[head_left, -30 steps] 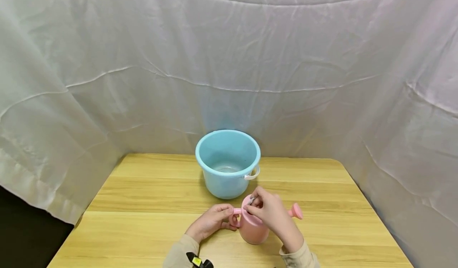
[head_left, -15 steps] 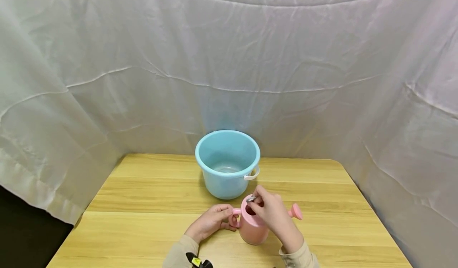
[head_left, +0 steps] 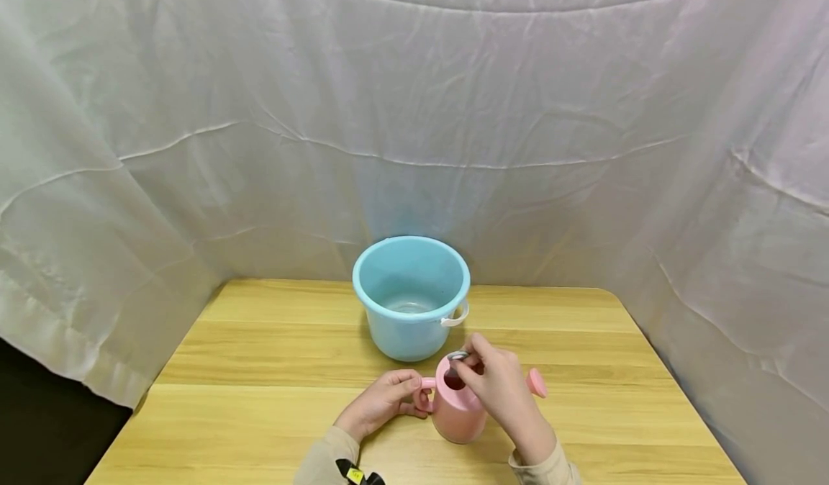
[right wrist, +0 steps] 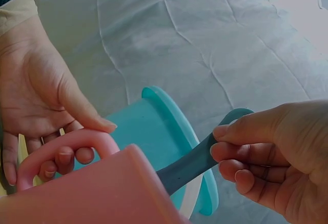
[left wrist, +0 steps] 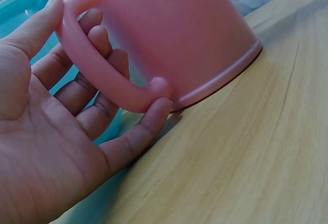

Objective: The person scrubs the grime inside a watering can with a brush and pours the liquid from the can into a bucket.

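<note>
A pink watering can [head_left: 457,424] stands upright on the table, its round top opening partly in sight and its sprinkler head [head_left: 536,383] pointing right. My left hand [head_left: 383,401] grips the can's loop handle [left wrist: 97,60], with fingers through the loop and the thumb on its upper end. Over the opening, my right hand [head_left: 500,388] pinches a slim grey-blue handle [right wrist: 188,163] with a rounded end between thumb and index finger. The lower part of that piece goes down into the can and is hidden, so I cannot tell what tool it is.
A light blue bucket [head_left: 409,337] with a white carrying handle [head_left: 457,317] stands just behind the watering can. Wooden tabletop [head_left: 259,427] spreads to both sides, and pale cloth [head_left: 414,111] hangs around its back and sides.
My right hand has shifted slightly and lifted the grey-blue handle a little, and more of the can's opening shows than a second ago. My left hand has stayed on the can's handle.
</note>
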Demonstrator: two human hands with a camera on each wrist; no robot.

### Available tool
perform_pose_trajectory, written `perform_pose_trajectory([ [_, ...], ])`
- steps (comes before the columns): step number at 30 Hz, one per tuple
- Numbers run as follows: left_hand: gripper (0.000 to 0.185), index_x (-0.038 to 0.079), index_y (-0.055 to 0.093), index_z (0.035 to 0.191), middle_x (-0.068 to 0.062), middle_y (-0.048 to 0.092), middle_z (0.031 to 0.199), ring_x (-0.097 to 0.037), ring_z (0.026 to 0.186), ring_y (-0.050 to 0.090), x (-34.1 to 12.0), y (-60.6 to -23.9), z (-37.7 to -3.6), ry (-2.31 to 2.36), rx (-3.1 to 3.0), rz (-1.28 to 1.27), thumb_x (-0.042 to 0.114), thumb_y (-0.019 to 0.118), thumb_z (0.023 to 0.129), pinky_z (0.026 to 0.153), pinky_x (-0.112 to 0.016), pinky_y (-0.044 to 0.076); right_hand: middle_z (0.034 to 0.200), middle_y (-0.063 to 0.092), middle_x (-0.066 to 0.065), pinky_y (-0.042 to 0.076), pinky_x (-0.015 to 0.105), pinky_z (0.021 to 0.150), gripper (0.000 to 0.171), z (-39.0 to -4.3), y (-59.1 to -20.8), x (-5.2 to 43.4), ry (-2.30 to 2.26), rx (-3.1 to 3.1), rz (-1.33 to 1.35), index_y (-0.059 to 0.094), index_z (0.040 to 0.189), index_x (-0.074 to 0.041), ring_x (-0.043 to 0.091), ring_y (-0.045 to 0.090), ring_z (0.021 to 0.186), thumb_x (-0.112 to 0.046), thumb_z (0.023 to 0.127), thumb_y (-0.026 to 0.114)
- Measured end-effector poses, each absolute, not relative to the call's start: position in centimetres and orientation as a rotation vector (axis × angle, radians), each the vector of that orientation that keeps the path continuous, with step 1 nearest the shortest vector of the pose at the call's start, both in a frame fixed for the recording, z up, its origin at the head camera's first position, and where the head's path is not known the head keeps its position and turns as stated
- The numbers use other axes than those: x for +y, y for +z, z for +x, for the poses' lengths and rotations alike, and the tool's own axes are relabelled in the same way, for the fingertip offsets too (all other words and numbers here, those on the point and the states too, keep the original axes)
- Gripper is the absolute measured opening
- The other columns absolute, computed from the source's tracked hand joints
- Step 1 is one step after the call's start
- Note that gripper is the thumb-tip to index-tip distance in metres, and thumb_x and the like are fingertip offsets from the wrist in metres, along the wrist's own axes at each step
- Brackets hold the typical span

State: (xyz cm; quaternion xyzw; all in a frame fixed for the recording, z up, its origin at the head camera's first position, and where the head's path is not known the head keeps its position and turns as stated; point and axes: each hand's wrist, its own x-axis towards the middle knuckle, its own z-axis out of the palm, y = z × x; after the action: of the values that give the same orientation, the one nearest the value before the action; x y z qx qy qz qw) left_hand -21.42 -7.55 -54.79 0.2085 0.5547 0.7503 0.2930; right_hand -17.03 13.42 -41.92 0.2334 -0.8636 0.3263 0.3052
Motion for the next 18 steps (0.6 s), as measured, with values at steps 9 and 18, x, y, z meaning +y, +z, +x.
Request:
perform_pose_trajectory([
  [9,0.022,0.017,0.061,0.087,0.004,0.065,0.085,-0.013,0.091,0.066,-7.48,-54.72,-21.38,2.000,1.488,0.534,0.025,0.047,0.103,0.084,-0.034,0.056,0.064,0.063,-0.006,0.043,0.007,0.052,0.034,-16.88,-41.69,13.52,0.829,-2.288,0.620,0.056,0.077,-0.013,-0.006,0.052,0.058,0.003,0.065,0.083],
  [18,0.025,0.016,0.060,0.083,0.004,0.064,0.090,-0.013,0.092,0.066,-7.45,-54.53,-21.30,2.011,1.482,0.545,0.028,0.048,0.102,0.084,-0.034,0.057,0.058,0.056,-0.008,0.037,0.012,0.047,0.031,-17.43,-42.04,13.50,0.824,-2.434,0.517,0.053,0.073,-0.013,-0.004,0.041,0.054,-0.001,0.071,0.081],
])
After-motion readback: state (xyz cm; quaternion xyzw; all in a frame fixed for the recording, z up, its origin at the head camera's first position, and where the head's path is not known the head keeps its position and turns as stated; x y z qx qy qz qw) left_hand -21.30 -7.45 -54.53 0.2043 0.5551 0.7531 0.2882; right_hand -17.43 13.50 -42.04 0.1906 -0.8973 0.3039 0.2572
